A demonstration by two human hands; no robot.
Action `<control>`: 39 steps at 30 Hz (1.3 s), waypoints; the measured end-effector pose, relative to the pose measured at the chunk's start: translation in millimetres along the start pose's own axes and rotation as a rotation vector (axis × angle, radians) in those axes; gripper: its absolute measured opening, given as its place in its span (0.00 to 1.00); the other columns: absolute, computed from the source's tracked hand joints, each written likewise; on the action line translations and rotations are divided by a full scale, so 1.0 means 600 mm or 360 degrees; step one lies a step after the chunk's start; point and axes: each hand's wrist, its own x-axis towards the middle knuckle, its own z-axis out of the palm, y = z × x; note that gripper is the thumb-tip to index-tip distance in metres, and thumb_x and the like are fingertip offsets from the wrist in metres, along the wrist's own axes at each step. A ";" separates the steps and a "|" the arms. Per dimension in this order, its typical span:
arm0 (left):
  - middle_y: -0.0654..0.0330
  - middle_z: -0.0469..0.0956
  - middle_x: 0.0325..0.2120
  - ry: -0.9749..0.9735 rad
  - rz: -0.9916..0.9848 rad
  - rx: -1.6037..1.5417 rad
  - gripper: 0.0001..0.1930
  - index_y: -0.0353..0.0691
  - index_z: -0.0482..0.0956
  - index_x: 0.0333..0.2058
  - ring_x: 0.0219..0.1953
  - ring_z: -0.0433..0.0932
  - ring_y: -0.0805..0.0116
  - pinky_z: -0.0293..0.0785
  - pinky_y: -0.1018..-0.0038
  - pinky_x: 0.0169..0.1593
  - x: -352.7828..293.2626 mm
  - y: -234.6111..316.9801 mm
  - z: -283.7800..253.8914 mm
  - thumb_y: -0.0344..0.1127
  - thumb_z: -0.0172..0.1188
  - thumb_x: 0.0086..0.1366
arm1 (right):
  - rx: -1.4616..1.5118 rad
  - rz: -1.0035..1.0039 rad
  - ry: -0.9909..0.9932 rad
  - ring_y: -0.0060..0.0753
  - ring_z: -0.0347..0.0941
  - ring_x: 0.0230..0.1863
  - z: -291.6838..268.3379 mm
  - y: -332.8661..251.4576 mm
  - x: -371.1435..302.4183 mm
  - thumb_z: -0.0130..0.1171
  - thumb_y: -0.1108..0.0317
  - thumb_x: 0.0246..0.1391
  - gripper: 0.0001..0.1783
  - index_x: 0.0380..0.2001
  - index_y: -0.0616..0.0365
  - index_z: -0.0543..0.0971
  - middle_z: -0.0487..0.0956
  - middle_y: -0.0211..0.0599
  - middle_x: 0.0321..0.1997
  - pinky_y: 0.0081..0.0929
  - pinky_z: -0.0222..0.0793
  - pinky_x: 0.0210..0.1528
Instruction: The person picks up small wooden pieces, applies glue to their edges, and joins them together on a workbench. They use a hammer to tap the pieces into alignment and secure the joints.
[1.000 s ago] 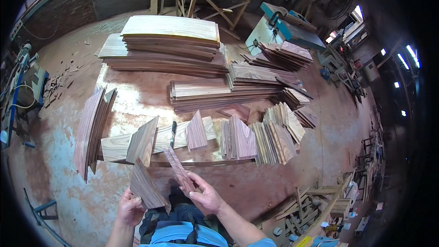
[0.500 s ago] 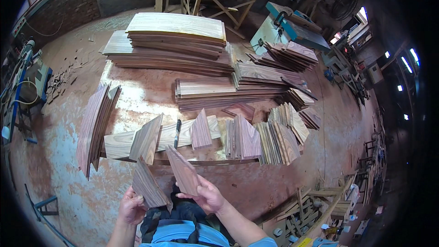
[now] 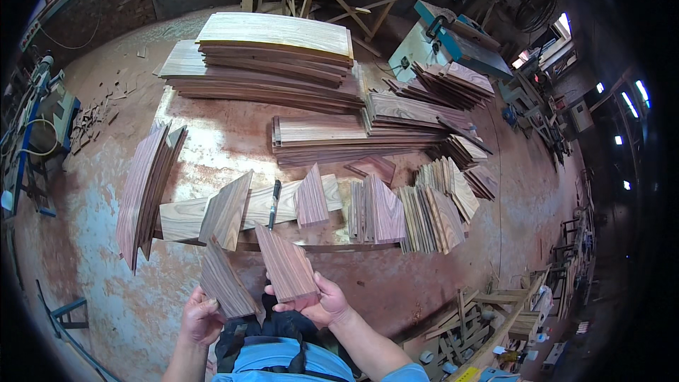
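In my left hand (image 3: 201,317) is a dark brown striped wooden board (image 3: 228,284) with a slanted end, gripped near its lower corner. My right hand (image 3: 323,302) is closed round the lower end of a redder wooden board (image 3: 286,265), also cut at a slant, its broad face turned up. Both boards are held side by side in front of the table's near edge. Just beyond them, a long pale plank (image 3: 185,221) lies on the table. On it rest a brown angled board (image 3: 226,209), a black marker pen (image 3: 274,204) and a pinkish angled board (image 3: 311,198).
Tall stacks of long planks (image 3: 276,35) fill the table's far side. Rows of upright angled boards (image 3: 385,213) stand at the right, and another leaning stack (image 3: 145,187) at the left. A teal machine (image 3: 460,46) stands beyond; scrap wood (image 3: 460,332) lies at lower right.
The right-hand board has turned, showing more of its broad face. The left-hand board has shifted slightly left. The view has moved a little.
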 end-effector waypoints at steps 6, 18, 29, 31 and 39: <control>0.53 0.79 0.46 0.0003 -0.0002 0.0007 0.31 0.34 0.69 0.56 0.46 0.82 0.57 0.80 0.60 0.50 0.001 0.002 0.002 0.27 0.68 0.53 | -0.0286 -0.0085 0.0113 0.55 0.61 0.69 0.010 -0.001 0.005 0.47 0.53 0.67 0.37 0.71 0.59 0.51 0.62 0.53 0.69 0.57 0.65 0.63; 0.57 0.80 0.43 -0.0021 -0.0024 0.0031 0.32 0.39 0.68 0.57 0.38 0.82 0.66 0.81 0.71 0.41 0.014 -0.002 -0.043 0.27 0.66 0.52 | -0.0869 -0.0151 0.0252 0.33 0.56 0.71 -0.013 0.013 0.010 0.51 0.66 0.66 0.37 0.72 0.60 0.49 0.55 0.38 0.74 0.44 0.62 0.68; 0.62 0.80 0.39 -0.0119 -0.0068 -0.0111 0.27 0.39 0.70 0.55 0.32 0.79 0.72 0.78 0.76 0.35 0.019 -0.010 -0.027 0.31 0.67 0.57 | -0.0436 0.0059 0.0131 0.28 0.56 0.71 -0.023 0.040 0.022 0.43 0.62 0.71 0.34 0.73 0.55 0.47 0.58 0.31 0.73 0.37 0.61 0.68; 0.65 0.79 0.34 -0.0111 -0.0090 -0.0121 0.25 0.40 0.70 0.54 0.26 0.74 0.77 0.75 0.80 0.30 0.026 -0.008 -0.024 0.31 0.66 0.59 | -0.0514 0.0040 0.0089 0.27 0.56 0.71 -0.036 0.056 0.030 0.43 0.61 0.71 0.34 0.74 0.55 0.47 0.58 0.31 0.73 0.33 0.57 0.70; 0.62 0.80 0.36 -0.0066 -0.0122 -0.0012 0.24 0.38 0.72 0.53 0.27 0.76 0.77 0.74 0.80 0.27 0.028 -0.013 0.004 0.26 0.66 0.57 | -0.0445 0.0097 0.0032 0.27 0.59 0.70 -0.030 0.057 0.032 0.42 0.60 0.72 0.33 0.73 0.56 0.48 0.59 0.33 0.73 0.33 0.57 0.70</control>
